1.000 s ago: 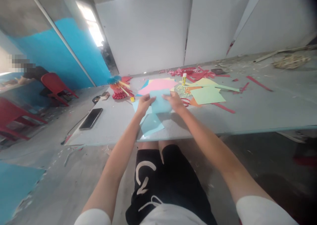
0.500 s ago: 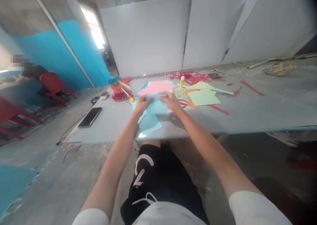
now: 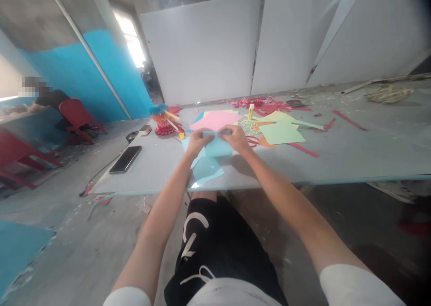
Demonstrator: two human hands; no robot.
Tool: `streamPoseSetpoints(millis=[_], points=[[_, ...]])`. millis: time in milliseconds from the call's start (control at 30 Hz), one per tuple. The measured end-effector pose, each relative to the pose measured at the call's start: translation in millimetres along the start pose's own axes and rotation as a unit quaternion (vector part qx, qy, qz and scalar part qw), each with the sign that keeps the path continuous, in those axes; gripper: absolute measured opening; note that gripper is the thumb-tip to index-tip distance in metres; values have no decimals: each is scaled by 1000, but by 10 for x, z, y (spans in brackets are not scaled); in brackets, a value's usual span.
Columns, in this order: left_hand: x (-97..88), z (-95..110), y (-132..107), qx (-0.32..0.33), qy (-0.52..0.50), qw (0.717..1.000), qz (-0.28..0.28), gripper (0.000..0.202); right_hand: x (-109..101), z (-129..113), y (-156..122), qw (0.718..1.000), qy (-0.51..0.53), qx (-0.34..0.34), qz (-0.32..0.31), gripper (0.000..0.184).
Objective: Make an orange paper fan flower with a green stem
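Since the earlier view, the top edge of a pale blue paper sheet (image 3: 218,147) has turned over into a narrow fold, and both hands have closed in on it. The left hand (image 3: 198,143) curls, its fingers and thumb pinching the sheet's upper left. The right hand (image 3: 234,137) pinches the upper right the same way, its fingertips on the fold. The sheet sits on a grey table (image 3: 151,175), near the middle of the front half and just above a second pale blue sheet (image 3: 206,170), which lies flat and partly under it.

Just beyond the hands lies a pink paper sheet (image 3: 215,121), overlapping other coloured sheets. To the right are a pale green sheet (image 3: 281,133), a yellow-capped glue stick (image 3: 251,112) standing upright, and scattered red paper strips (image 3: 303,149). To the left stands a red and orange folded paper decoration (image 3: 164,122), with a black smartphone (image 3: 125,159) lying face up nearer the table's left edge. Loose sheets crowd the space ahead of the fold, though none lies on top of it. Beyond the table stand white panels (image 3: 198,50). Far left, a person (image 3: 50,100) sits beside a red plastic chair (image 3: 79,115).
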State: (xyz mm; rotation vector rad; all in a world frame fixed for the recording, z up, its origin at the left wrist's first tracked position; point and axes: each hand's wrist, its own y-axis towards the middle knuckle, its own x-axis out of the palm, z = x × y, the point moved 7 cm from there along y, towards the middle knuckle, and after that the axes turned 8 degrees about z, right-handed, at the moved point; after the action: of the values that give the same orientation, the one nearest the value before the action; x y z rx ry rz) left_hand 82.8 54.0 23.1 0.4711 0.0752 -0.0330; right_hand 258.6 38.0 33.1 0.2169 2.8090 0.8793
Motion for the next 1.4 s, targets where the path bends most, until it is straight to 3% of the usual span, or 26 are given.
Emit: streamPoseSetpoints(millis=[133, 367, 600, 700, 833, 967, 1400], points=[[-25, -10, 12, 17, 16, 1000, 12, 30, -28, 34, 18, 1000, 0, 13, 29, 28], [-32, -52, 30, 11, -12, 1000, 26, 33, 14, 46, 7, 996, 67, 63, 15, 29], [-47, 111, 12, 84, 48, 995, 36, 22, -23, -81, -31, 995, 71, 71, 28, 37], [-45, 151, 0, 96, 49, 994, 35, 21, -44, -85, -31, 994, 71, 77, 29, 27], [-29, 195, -22, 94, 56, 994, 32, 15, -27, -62, -14, 994, 80, 73, 19, 22], [30, 218, -42, 77, 56, 995, 6, 33, -26, -28, 7, 994, 93, 55, 31, 21], [-29, 182, -17, 104, 61, 992, 47, 26, -6, -112, -18, 999, 45, 8, 10, 21]])
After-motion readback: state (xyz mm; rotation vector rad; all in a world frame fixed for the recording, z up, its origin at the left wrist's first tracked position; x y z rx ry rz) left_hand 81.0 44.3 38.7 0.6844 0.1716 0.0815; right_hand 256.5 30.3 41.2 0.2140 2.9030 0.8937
